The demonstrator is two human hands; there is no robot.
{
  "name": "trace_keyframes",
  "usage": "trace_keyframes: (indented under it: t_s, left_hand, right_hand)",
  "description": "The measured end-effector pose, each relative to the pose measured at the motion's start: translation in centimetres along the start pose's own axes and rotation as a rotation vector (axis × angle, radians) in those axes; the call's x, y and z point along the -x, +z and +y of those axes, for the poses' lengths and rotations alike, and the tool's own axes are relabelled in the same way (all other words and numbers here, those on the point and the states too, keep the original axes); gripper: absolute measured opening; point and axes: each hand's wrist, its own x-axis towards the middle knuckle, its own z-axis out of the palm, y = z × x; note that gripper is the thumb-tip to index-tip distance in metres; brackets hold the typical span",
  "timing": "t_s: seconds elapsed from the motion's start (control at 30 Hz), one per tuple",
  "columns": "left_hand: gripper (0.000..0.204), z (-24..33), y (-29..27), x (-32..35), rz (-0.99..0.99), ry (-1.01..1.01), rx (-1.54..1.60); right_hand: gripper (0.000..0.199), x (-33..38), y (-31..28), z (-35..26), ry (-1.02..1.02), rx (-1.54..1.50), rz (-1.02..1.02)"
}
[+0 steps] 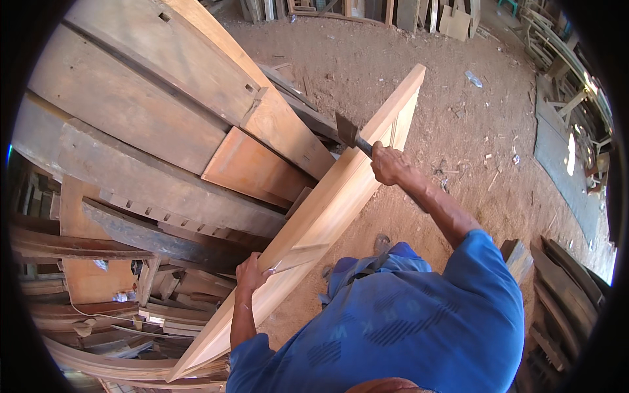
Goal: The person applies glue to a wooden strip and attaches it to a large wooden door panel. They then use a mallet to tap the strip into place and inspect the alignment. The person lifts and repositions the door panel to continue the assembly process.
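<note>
A long pale wooden panel (337, 196) stands on its edge, running from the lower left to the upper right in front of me. My left hand (251, 272) is closed over its near-left edge. Beside those fingers is a small shiny spot that I cannot make out. Farther along, my right hand (391, 164) grips a hand tool with a dark, flared flat blade (347, 130). Its blade is above the panel's far part, and whether the two touch I cannot tell. The handle's end shows under my right forearm.
Large weathered boards (131, 98) lean at the left, with a reddish-brown board (252, 167) among them. Curved timber and offcuts (105, 245) are stacked below. Brown ground (472, 124) strewn with shavings and litter spreads to the right. More planks (563, 288) lie at the lower right.
</note>
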Motion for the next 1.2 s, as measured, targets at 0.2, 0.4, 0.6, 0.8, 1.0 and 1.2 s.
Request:
trace_keyframes:
  t_s: [0.2,0.4,0.6,0.8,1.0,1.2]
  left_hand:
    - [0.064,0.7,-0.3,0.0,0.002,-0.022,-0.019]
    - [0.063,0.3,-0.6,-0.3,0.019,-0.025,0.006]
    - [0.064,0.7,-1.5,-2.1,-0.016,0.074,0.009]
    - [0.066,5.3,-0.8,-4.6,0.070,0.172,-0.046]
    - [0.066,5.0,0.3,-5.9,0.152,0.212,-0.136]
    - [0.067,5.6,-1.2,-6.1,0.069,0.209,-0.137]
  right_hand:
    - [0.031,-1.1,0.9,3.1,-0.105,-0.246,-0.152]
    - [0.026,3.7,7.8,6.9,-0.069,-1.071,-0.202]
    - [0.021,11.6,13.5,12.3,0.349,-1.625,0.128]
    - [0.020,22.8,16.9,22.8,0.690,-1.613,0.687]
    - [0.025,37.8,24.4,34.0,0.889,-1.794,1.084]
    - [0.026,49.6,35.1,34.8,1.363,-0.766,0.749]
